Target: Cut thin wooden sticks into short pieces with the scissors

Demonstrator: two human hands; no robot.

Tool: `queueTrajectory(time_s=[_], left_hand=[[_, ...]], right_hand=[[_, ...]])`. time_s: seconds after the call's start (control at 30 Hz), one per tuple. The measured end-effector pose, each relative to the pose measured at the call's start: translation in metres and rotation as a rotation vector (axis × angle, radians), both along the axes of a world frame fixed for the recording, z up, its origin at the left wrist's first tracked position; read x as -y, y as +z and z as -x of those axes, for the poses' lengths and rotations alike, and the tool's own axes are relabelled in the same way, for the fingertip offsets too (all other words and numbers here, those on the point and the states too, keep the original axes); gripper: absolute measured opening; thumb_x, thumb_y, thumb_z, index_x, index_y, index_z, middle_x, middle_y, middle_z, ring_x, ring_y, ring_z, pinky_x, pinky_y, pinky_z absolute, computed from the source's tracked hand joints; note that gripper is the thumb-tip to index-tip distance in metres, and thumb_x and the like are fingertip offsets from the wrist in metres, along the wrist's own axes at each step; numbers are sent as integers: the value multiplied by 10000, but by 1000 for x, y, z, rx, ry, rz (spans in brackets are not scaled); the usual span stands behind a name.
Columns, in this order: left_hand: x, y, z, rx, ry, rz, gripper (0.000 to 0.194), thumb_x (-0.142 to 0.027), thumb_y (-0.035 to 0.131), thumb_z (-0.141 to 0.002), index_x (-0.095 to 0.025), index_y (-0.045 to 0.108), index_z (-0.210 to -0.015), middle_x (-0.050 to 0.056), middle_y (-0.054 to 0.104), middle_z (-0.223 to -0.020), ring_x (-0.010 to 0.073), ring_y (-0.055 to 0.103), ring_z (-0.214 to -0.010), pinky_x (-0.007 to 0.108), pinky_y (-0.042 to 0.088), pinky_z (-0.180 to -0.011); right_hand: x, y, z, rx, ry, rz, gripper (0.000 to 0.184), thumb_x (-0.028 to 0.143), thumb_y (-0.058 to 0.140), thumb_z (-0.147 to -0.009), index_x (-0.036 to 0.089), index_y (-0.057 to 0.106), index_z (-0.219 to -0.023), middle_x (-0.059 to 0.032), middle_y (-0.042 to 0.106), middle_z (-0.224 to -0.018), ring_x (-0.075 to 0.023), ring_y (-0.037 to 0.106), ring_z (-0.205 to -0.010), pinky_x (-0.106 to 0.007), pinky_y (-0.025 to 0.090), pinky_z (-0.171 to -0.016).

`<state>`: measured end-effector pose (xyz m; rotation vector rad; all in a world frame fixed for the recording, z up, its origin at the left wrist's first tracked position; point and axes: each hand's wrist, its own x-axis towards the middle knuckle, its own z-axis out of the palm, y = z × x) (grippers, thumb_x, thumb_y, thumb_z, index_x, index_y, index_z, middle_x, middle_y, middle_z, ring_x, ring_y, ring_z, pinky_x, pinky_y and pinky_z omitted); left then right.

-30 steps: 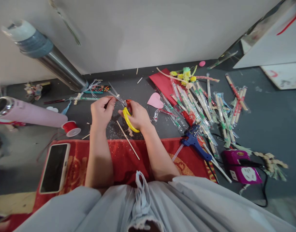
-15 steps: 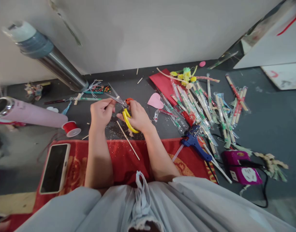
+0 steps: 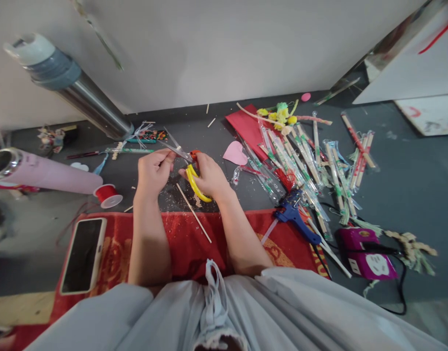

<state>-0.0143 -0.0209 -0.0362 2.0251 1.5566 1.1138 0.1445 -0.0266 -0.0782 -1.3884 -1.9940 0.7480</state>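
My right hand (image 3: 208, 178) is closed around the handles of a pair of scissors (image 3: 195, 184), one loop yellow and the other orange. The scissors' blades are apart and point to the upper left, past my left fingertips. My left hand (image 3: 153, 170) is closed in a pinch beside the blades; what it holds is too small or hidden to name. A little pale piece shows at the blades. Below the hands a thin wooden stick (image 3: 193, 213) lies across the edge of the red towel (image 3: 198, 253), with pale crumbs scattered on the table around it.
Left are a phone (image 3: 83, 256), a red thread spool (image 3: 107, 196), a pink bottle (image 3: 55, 170) and a steel flask (image 3: 95, 107). Right are a pink paper heart (image 3: 235, 153), several wrapped sticks (image 3: 293, 156), a blue glue gun (image 3: 297, 222) and a purple power socket (image 3: 366, 253) with cable.
The scissors' blades have opened and closed slightly, and both hands have shifted only a little. Other things lie as before.
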Motion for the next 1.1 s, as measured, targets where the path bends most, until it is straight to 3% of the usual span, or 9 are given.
queueTrajectory(time_s=[0.23,0.53,0.73,1.1], left_hand=[[1,0,0,-1,19,14,482,-522,496,-892,-213,470,-523,-4,538,-528,131,494,-536,272,420,-569],[0,-1,0,27,-18,46,445,-488,500,-890,-212,507,-541,-9,510,-497,121,479,-499,264,397,-530],[1,-2,3,87,-22,108,366,-500,534,-859,-221,582,-627,-22,485,-479,119,457,-479,258,391,-512],[1,0,1,66,-8,89,497,-631,497,-860,-219,588,-597,-10,489,-472,130,461,-481,278,405,-509]], right_hand=[[2,3,0,-1,-27,50,580,697,470,-854,159,541,-1060,-115,654,-992,-251,630,-920,-378,493,-812],[3,-4,-4,-16,-1,-106,634,734,423,-850,145,497,-1074,-150,617,-1066,-266,596,-999,-411,479,-898],[3,-5,-4,-26,19,-104,651,741,426,-844,142,491,-1090,-152,616,-1078,-272,593,-1027,-420,477,-917],[-1,-2,-6,-27,31,-17,572,683,465,-863,153,517,-1072,-135,644,-1037,-252,615,-975,-383,487,-863]])
